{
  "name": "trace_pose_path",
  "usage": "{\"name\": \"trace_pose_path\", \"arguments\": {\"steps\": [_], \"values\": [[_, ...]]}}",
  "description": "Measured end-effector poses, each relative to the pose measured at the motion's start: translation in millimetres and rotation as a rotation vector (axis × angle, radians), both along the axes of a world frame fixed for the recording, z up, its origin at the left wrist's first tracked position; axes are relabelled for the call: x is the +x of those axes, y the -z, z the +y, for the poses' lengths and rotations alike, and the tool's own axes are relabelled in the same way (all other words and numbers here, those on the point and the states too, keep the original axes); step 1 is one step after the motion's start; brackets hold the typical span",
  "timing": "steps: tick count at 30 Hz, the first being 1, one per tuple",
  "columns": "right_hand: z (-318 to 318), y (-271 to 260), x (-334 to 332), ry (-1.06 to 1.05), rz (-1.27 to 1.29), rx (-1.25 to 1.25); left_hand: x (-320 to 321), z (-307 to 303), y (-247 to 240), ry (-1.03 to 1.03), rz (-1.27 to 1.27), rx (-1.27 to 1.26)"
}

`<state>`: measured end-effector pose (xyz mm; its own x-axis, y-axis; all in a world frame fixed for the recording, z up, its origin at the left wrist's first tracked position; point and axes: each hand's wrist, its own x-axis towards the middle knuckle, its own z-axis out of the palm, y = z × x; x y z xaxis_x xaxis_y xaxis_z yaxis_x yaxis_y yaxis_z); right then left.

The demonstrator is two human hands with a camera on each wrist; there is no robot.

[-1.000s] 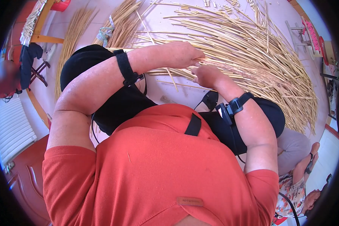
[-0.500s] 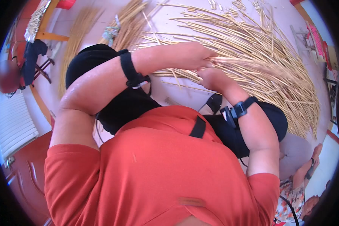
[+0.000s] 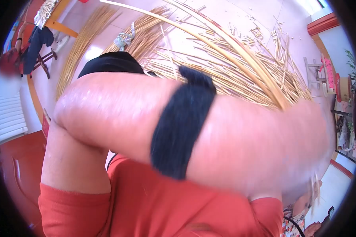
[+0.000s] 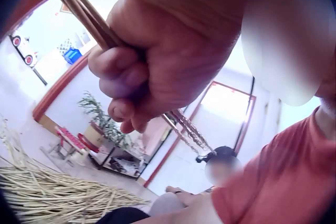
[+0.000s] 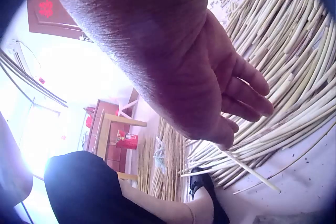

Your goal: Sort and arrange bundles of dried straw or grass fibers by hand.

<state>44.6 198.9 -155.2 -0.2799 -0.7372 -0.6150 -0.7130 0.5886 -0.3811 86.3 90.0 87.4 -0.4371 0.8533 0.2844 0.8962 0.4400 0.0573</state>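
Observation:
My left hand (image 3: 308,130), blurred and raised close to the camera, grips a few long pale stalks (image 3: 241,51) that slant up and left across the head view. In the left wrist view its curled fingers wrap round these stalks (image 4: 86,16), and their thin brownish seed heads (image 4: 191,132) stick out below the fist. The left forearm hides my right hand in the head view. From the right wrist, the right hand (image 5: 231,77) appears with loosely bent fingers and nothing in them, over a broad heap of cut stalks (image 5: 294,71) on the floor.
A tied bundle of stalks (image 3: 124,39) and a loose sheaf (image 3: 87,43) lie on the floor at the left. Short cut pieces (image 3: 257,33) are scattered past the heap. A small stool with a pink top (image 3: 326,73) stands right; another person sits at the lower right.
My left hand has swung up and right, away from the right hand, lifting a few stalks off the heap. My right hand has gone out of sight behind the left forearm.

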Motion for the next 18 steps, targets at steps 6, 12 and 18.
{"name": "trace_pose_path", "arguments": {"steps": [6, 12, 18], "values": [[-4, -9, 3, 0.029, -0.035, 0.007, 47, -39, -11, -0.094, 0.813, -0.035], [3, 46, 1, 0.054, -0.052, 0.011, 48, -59, -11, 0.003, 0.449, -0.044], [-2, 10, -10, 0.046, -0.054, -0.058, 46, -26, -27, 0.174, 0.073, 0.055]]}}
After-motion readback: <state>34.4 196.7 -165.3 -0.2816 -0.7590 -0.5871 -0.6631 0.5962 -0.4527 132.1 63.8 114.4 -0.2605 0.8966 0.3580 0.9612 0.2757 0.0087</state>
